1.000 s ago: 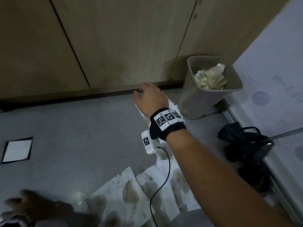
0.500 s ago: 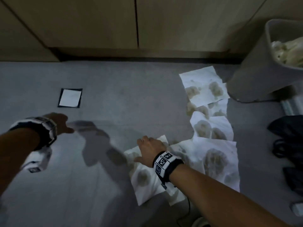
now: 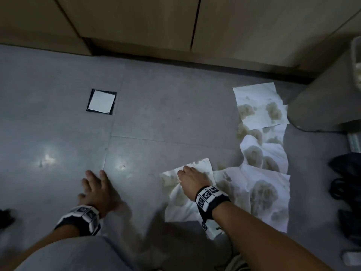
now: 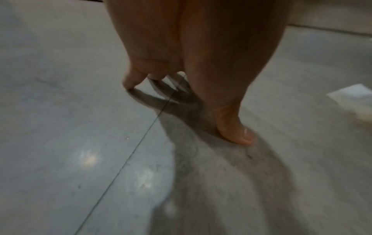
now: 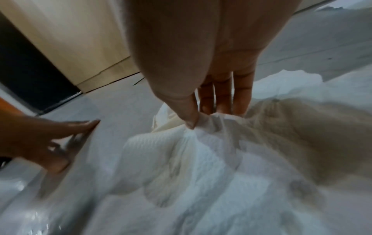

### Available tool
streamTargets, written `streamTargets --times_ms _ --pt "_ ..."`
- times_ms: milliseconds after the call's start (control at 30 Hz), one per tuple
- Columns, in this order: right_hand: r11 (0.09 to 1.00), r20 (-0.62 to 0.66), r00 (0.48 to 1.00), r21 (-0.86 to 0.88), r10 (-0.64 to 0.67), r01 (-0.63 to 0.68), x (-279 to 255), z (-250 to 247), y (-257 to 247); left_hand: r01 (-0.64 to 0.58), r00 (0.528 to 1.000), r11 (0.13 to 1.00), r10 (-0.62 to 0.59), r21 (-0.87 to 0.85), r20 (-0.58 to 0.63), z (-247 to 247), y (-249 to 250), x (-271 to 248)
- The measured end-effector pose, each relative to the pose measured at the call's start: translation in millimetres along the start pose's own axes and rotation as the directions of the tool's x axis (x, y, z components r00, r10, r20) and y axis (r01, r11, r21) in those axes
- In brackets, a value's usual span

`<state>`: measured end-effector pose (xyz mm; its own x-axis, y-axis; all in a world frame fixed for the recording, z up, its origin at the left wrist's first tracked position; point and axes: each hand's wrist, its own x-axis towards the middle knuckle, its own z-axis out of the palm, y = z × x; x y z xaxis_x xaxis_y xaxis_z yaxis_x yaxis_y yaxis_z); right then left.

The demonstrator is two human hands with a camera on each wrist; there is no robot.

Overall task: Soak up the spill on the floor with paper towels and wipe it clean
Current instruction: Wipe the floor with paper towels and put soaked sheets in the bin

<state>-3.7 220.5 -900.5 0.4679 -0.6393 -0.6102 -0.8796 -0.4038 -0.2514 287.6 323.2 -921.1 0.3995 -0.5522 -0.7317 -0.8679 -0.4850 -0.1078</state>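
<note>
Several white paper towels (image 3: 259,114) with brown wet blotches lie in a row on the grey floor (image 3: 166,122), from the bin towards me. My right hand (image 3: 190,178) is on the nearest towel (image 3: 175,206) and bunches it up. The right wrist view shows its thumb and fingers (image 5: 223,101) pinching a fold of that towel (image 5: 201,159). My left hand (image 3: 95,187) rests flat on the bare floor left of the towels, its fingers spread and holding nothing. In the left wrist view its fingertips (image 4: 241,135) touch the tile.
A grey waste bin (image 3: 322,98) with used towels stands at the right by the wooden cabinets (image 3: 175,26). A square floor plate (image 3: 101,101) lies at the left. Black items (image 3: 347,182) lie at the far right. My knee (image 3: 68,255) is at the bottom.
My right hand has come back from the far towel near the bin to the nearest one and bunched it. My left hand has come down flat onto the floor.
</note>
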Motion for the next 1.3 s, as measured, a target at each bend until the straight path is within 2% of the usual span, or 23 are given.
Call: streamTargets --times_ms 67,167,267,367,500,600,667,700,800,933,1100,1200,1300 --pt "0.995 -0.053 0.998 0.101 0.021 -0.016 -4 -9 -2 -0.052 0.998 0.998 0.053 -0.041 0.021 -1 -6 3" --pt "0.953 -0.1 0.99 0.298 0.097 -0.063 -16 -23 -5 -0.069 0.996 0.994 0.074 -0.079 0.057 -4 -10 2" --pt "0.934 -0.136 0.982 0.35 0.134 -0.079 -23 -33 -3 -0.064 0.996 0.993 0.07 -0.094 0.06 -5 -12 -4" --pt "0.953 -0.136 0.988 0.301 0.075 -0.031 -27 -29 6 -0.052 0.998 0.997 0.054 -0.064 0.029 -2 -8 -4" --pt "0.981 -0.139 0.985 0.148 -0.104 0.124 -33 5 19 -0.027 0.999 1.0 0.027 -0.009 -0.028 -3 -5 -6" --pt "0.975 -0.107 0.971 -0.07 -0.216 0.209 -51 37 18 -0.101 0.992 0.989 0.091 -0.11 -0.089 -4 -13 -6" --pt "0.984 -0.127 0.976 -0.05 -0.176 0.171 -64 56 14 -0.179 0.98 0.969 0.161 -0.168 -0.116 3 -15 -17" --pt "0.986 -0.103 0.981 -0.033 -0.164 0.161 -70 64 10 -0.177 0.982 0.97 0.162 -0.167 -0.098 10 -15 -26" --pt "0.992 -0.102 0.986 -0.018 -0.129 0.128 -74 77 -2 -0.124 0.991 0.988 0.119 -0.089 -0.059 43 -13 -45" --pt "0.992 -0.113 0.986 -0.001 -0.125 0.126 -66 79 -5 0.012 0.998 0.992 -0.019 -0.129 -0.054 80 -8 -57" --pt "0.986 -0.179 0.975 0.076 -0.135 0.151 -60 70 2 0.017 0.998 0.991 -0.026 -0.136 -0.066 99 -11 -56" --pt "0.979 -0.12 0.972 0.003 -0.201 0.203 -48 74 4 0.014 0.999 0.991 -0.02 -0.136 -0.043 99 -10 -52" --pt "0.984 -0.066 0.985 -0.089 -0.159 0.153 -50 90 2 0.038 0.999 0.989 -0.039 -0.144 -0.005 99 -10 -49"
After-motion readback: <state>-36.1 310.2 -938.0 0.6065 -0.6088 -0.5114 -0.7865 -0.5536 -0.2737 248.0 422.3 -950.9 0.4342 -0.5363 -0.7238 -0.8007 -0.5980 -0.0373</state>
